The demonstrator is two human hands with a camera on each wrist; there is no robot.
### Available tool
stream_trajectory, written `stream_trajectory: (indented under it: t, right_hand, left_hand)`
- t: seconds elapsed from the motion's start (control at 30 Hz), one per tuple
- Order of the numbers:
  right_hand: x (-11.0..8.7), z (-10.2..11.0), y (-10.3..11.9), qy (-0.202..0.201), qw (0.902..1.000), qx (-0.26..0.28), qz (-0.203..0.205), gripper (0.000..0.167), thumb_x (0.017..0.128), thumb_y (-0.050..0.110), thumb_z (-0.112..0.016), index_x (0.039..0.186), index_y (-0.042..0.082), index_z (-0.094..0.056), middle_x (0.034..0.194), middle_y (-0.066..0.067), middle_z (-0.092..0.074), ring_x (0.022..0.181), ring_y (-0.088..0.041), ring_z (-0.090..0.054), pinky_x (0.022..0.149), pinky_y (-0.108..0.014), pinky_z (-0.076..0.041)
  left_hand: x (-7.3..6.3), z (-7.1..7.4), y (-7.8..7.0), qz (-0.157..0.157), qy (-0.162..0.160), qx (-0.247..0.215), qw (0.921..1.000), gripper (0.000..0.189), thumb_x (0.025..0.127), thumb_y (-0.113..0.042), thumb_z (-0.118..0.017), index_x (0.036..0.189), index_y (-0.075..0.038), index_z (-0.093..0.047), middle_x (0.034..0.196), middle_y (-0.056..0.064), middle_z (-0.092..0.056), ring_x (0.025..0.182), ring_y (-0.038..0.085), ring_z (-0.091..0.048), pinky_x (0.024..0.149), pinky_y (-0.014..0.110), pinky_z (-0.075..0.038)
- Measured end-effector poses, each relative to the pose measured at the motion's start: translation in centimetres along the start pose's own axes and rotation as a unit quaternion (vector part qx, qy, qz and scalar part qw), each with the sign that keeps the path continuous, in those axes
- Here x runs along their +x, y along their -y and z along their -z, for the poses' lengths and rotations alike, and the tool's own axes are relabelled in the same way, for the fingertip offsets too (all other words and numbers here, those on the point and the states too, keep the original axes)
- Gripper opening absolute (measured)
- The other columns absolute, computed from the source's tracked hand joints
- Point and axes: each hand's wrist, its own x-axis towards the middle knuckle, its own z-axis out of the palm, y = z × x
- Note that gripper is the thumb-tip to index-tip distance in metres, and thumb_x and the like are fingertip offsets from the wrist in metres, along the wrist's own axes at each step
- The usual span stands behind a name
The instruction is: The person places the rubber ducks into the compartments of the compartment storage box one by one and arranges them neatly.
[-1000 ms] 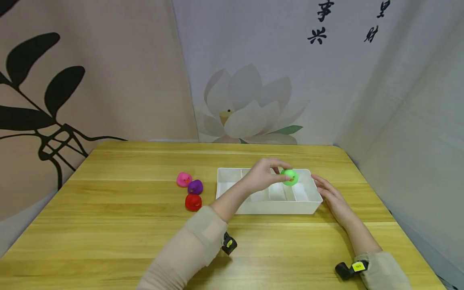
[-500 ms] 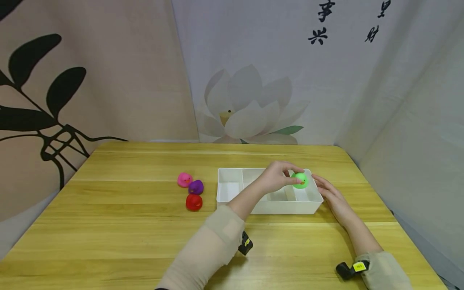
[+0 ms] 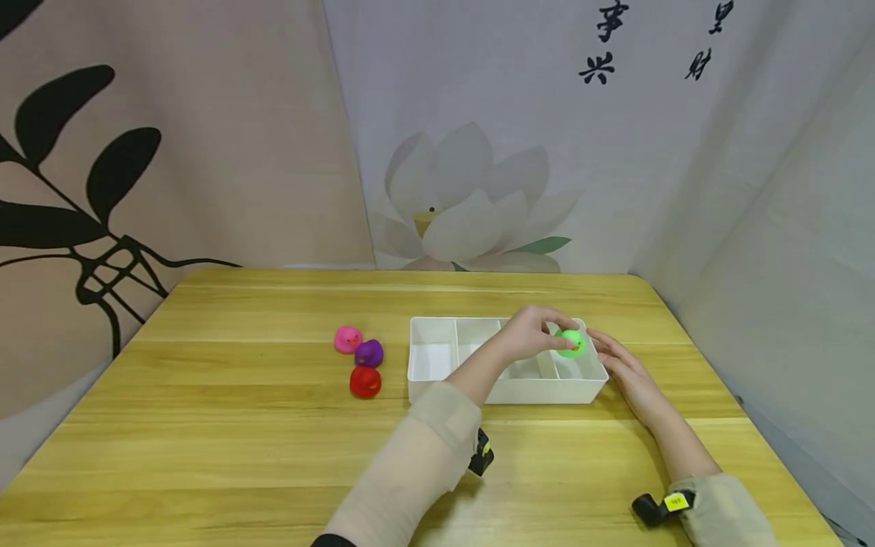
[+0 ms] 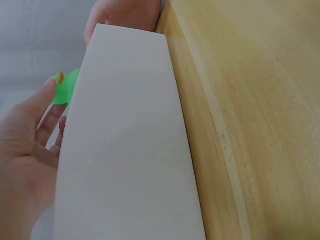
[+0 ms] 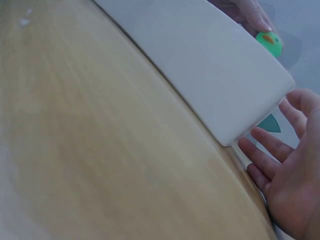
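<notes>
Pinching green duck (image 3: 573, 343) in left hand (image 3: 532, 334) over box's (image 3: 547, 391) 3 o'clock compartment.
Clamping duck between left thumb and fingers; holding right hand (image 3: 630, 384), fingers apart, at box's 3 o'clock wall, unclear if touching; showing pink duck (image 3: 349, 339), purple duck (image 3: 369, 352), red duck (image 3: 365, 382) on table (image 3: 205, 425) toward box's 9 o'clock.

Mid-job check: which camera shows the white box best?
The head view: it looks into the white box and shows several compartments, though the left hand and forearm cover part. The left and right wrist views show only its outside, the compartments hidden.
</notes>
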Motion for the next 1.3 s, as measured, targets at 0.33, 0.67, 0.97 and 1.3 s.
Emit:
stream_trajectory:
  t: [0.33,0.67,0.97,1.3]
  right_hand:
    - [0.1,-0.1,-0.4,-0.003,1.0000,-0.007,0.000,0.048,0.106,0.023,-0.034,0.150,0.006,-0.027,0.139,-0.009,-0.042,0.122,-0.008,-0.042,0.095,-0.016,-0.032]
    - [0.1,0.1,-0.4,-0.009,0.9999,-0.010,-0.001,0.047,0.106,0.022,-0.034,0.150,0.006,-0.028,0.138,-0.010,-0.042,0.121,-0.008,-0.042,0.094,-0.016,-0.033]
    - [0.1,0.1,-0.5,-0.008,0.9999,-0.009,-0.001,0.047,0.106,0.022,-0.033,0.150,0.006,-0.028,0.136,-0.005,-0.043,0.120,-0.008,-0.043,0.094,-0.017,-0.034]
    - [0.1,0.1,-0.4,-0.007,1.0000,0.001,0.000,0.047,0.106,0.021,-0.035,0.150,0.006,-0.029,0.134,0.002,-0.045,0.119,-0.007,-0.045,0.094,-0.017,-0.036]
  left_hand:
    - [0.1,-0.3,0.7,0.011,0.018,0.029,0.9994,0.029,0.084,-0.019,-0.075,0.113,-0.013,-0.071,0.107,-0.010,-0.066,0.110,0.010,-0.053,0.089,0.024,-0.044]
    - [0.6,-0.8,0.5,0.056,0.012,0.071,0.9959,0.026,0.082,-0.019,-0.077,0.108,-0.016,-0.073,0.098,-0.013,-0.066,0.111,0.014,-0.056,0.089,0.025,-0.043]
    - [0.8,-1.7,0.1,0.112,-0.010,0.055,0.9922,0.024,0.081,-0.013,-0.078,0.105,-0.015,-0.074,0.091,-0.009,-0.064,0.058,0.010,-0.057,0.056,0.020,-0.047]
    - [0.8,-2.9,0.2,0.135,-0.045,0.059,0.9880,0.025,0.079,-0.013,-0.080,0.103,-0.017,-0.076,0.096,-0.011,-0.068,0.065,0.010,-0.061,0.061,0.021,-0.048]
